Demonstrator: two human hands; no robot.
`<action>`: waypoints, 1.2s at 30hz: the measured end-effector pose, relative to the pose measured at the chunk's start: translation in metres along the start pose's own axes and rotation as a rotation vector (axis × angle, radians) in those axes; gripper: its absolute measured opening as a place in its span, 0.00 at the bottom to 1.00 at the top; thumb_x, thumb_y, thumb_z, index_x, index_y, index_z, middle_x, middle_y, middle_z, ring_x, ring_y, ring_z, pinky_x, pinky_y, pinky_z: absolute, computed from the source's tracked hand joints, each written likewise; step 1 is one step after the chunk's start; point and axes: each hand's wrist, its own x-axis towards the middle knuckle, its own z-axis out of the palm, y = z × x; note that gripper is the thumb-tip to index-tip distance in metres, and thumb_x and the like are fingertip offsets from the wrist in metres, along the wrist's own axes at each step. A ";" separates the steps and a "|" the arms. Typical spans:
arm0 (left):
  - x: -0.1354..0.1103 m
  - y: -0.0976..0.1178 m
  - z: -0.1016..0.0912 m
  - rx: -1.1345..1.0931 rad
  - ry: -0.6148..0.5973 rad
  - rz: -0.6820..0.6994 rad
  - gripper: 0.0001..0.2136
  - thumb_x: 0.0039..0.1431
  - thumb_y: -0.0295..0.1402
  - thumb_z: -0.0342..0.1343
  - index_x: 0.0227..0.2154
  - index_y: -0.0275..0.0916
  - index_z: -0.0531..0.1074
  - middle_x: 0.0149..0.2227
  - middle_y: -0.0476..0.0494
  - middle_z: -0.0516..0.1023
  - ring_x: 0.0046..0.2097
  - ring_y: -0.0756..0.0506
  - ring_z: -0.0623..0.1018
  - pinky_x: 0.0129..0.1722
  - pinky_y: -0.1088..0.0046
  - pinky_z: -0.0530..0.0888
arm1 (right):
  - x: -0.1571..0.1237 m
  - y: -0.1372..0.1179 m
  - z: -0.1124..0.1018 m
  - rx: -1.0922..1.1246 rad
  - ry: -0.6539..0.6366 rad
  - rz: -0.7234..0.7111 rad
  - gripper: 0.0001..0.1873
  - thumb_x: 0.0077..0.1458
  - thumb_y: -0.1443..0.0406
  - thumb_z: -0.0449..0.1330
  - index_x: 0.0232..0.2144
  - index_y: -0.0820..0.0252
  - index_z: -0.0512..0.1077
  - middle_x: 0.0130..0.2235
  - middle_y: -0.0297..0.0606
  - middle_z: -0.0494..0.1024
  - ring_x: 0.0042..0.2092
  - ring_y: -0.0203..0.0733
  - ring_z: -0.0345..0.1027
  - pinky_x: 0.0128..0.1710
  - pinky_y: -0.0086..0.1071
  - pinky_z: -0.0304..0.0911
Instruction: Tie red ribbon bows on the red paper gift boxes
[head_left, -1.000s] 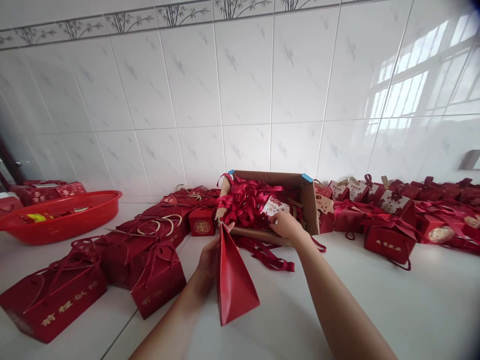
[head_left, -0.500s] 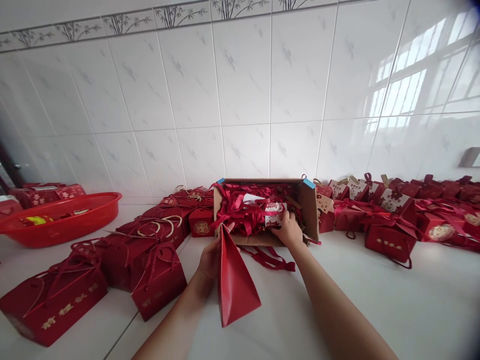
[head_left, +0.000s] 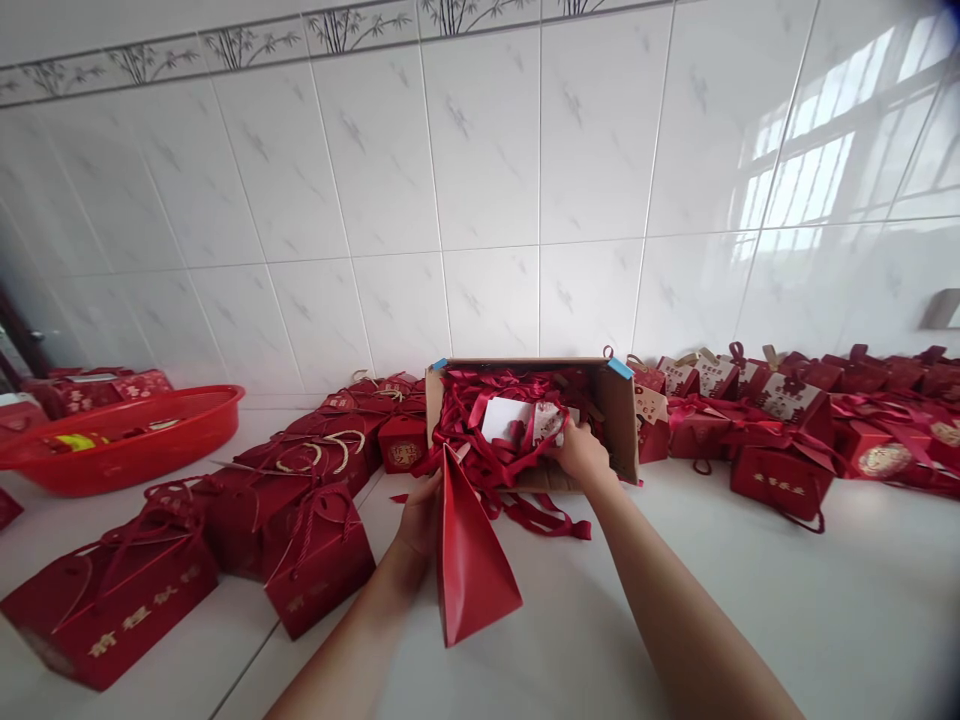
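My left hand (head_left: 418,516) is closed on the upper edge of a red paper gift bag (head_left: 469,560) that stands upright on the white counter. My right hand (head_left: 582,453) reaches into an open cardboard box (head_left: 621,415) full of red ribbons (head_left: 480,425) and white-and-red tags. Its fingers pinch one tag (head_left: 549,422) among the ribbons. A second white card (head_left: 504,418) lies just left of it. Some ribbon (head_left: 536,515) spills out of the box's front onto the counter.
Several red gift boxes with rope handles (head_left: 300,520) crowd the counter at left. A red plastic basin (head_left: 120,435) sits far left. More red gift boxes with tags (head_left: 780,430) line the tiled wall (head_left: 525,180) at right. Bare white counter (head_left: 750,610) lies in front right.
My right hand has pushed deeper into the box and shifted the tag leftwards among the ribbons. The box has slid slightly. My left hand keeps the bag still.
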 end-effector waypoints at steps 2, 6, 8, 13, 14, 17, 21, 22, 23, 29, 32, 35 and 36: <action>0.000 0.000 0.000 -0.002 0.025 0.010 0.18 0.52 0.31 0.58 0.47 0.37 0.71 0.27 0.46 0.78 0.30 0.46 0.78 0.37 0.69 0.75 | -0.002 0.000 -0.011 0.010 -0.008 -0.010 0.37 0.53 0.57 0.59 0.61 0.60 0.52 0.51 0.55 0.67 0.47 0.55 0.70 0.41 0.40 0.63; 0.000 0.000 0.000 -0.027 0.019 0.006 0.16 0.51 0.30 0.59 0.45 0.36 0.72 0.26 0.47 0.78 0.29 0.47 0.78 0.38 0.69 0.76 | -0.006 0.001 -0.038 0.023 0.000 -0.047 0.39 0.47 0.50 0.61 0.58 0.60 0.59 0.51 0.54 0.68 0.48 0.55 0.69 0.41 0.38 0.63; 0.000 0.000 -0.001 -0.022 0.004 -0.019 0.15 0.51 0.31 0.59 0.43 0.36 0.73 0.25 0.47 0.78 0.29 0.46 0.79 0.37 0.69 0.76 | -0.010 0.002 -0.052 0.018 -0.004 -0.076 0.35 0.47 0.47 0.60 0.53 0.62 0.66 0.49 0.54 0.70 0.47 0.54 0.69 0.40 0.36 0.63; 0.001 0.001 -0.004 -0.001 0.007 -0.054 0.10 0.51 0.33 0.60 0.36 0.36 0.75 0.25 0.45 0.78 0.31 0.44 0.79 0.35 0.69 0.76 | -0.019 -0.001 -0.078 0.037 -0.078 -0.126 0.27 0.60 0.49 0.47 0.37 0.65 0.74 0.38 0.51 0.77 0.43 0.51 0.70 0.35 0.34 0.62; 0.001 0.001 -0.005 -0.001 0.016 -0.050 0.08 0.51 0.32 0.60 0.35 0.36 0.75 0.25 0.45 0.78 0.30 0.44 0.79 0.35 0.69 0.76 | -0.021 -0.002 -0.081 0.045 -0.084 -0.121 0.27 0.61 0.50 0.45 0.35 0.65 0.74 0.37 0.50 0.77 0.41 0.50 0.71 0.33 0.33 0.61; 0.001 0.000 -0.005 -0.004 0.045 -0.048 0.05 0.51 0.31 0.59 0.31 0.37 0.75 0.24 0.45 0.78 0.31 0.44 0.79 0.34 0.69 0.76 | -0.029 -0.003 -0.092 0.057 -0.091 -0.101 0.27 0.62 0.52 0.43 0.32 0.65 0.73 0.33 0.49 0.77 0.34 0.46 0.71 0.29 0.32 0.60; 0.001 0.000 -0.005 -0.022 0.049 -0.050 0.03 0.52 0.30 0.58 0.29 0.37 0.74 0.26 0.46 0.79 0.30 0.44 0.79 0.35 0.68 0.76 | -0.045 0.003 -0.111 0.020 -0.127 -0.164 0.21 0.62 0.57 0.45 0.27 0.61 0.71 0.28 0.42 0.74 0.29 0.42 0.69 0.27 0.31 0.58; 0.001 0.000 -0.005 -0.019 0.045 -0.060 0.03 0.52 0.30 0.58 0.29 0.37 0.75 0.25 0.45 0.78 0.29 0.44 0.79 0.35 0.68 0.76 | -0.050 0.005 -0.116 0.014 -0.158 -0.187 0.18 0.61 0.59 0.47 0.27 0.61 0.70 0.28 0.41 0.74 0.28 0.40 0.68 0.26 0.30 0.58; 0.001 0.000 -0.005 -0.014 0.042 -0.072 0.03 0.52 0.31 0.58 0.29 0.37 0.75 0.25 0.45 0.78 0.29 0.44 0.79 0.35 0.68 0.76 | -0.055 0.008 -0.121 0.010 -0.192 -0.206 0.15 0.60 0.61 0.49 0.27 0.60 0.70 0.28 0.39 0.74 0.28 0.39 0.67 0.25 0.29 0.57; 0.001 0.001 -0.007 -0.004 0.060 -0.114 0.06 0.53 0.31 0.56 0.27 0.36 0.76 0.23 0.44 0.77 0.27 0.45 0.78 0.30 0.71 0.75 | -0.076 0.025 -0.139 0.028 -0.194 -0.223 0.09 0.50 0.67 0.53 0.31 0.56 0.73 0.29 0.37 0.74 0.27 0.39 0.67 0.23 0.29 0.58; 0.001 0.001 -0.007 -0.002 0.077 -0.122 0.07 0.54 0.31 0.56 0.27 0.35 0.77 0.23 0.43 0.78 0.27 0.45 0.78 0.30 0.70 0.75 | -0.080 0.030 -0.143 0.066 -0.131 -0.233 0.09 0.51 0.66 0.54 0.29 0.56 0.74 0.28 0.38 0.75 0.30 0.41 0.68 0.25 0.29 0.61; 0.000 0.001 -0.006 0.009 0.085 -0.133 0.09 0.55 0.31 0.55 0.26 0.32 0.77 0.23 0.42 0.78 0.25 0.45 0.78 0.28 0.70 0.74 | -0.089 0.030 -0.151 0.123 -0.039 -0.233 0.08 0.50 0.66 0.55 0.28 0.55 0.75 0.31 0.38 0.76 0.31 0.41 0.70 0.27 0.29 0.63; -0.001 0.001 -0.006 0.012 0.087 -0.132 0.09 0.55 0.31 0.55 0.26 0.32 0.77 0.23 0.42 0.78 0.25 0.45 0.78 0.28 0.71 0.74 | -0.093 0.030 -0.154 0.148 -0.020 -0.221 0.08 0.49 0.67 0.55 0.29 0.55 0.75 0.32 0.37 0.77 0.31 0.41 0.70 0.27 0.29 0.63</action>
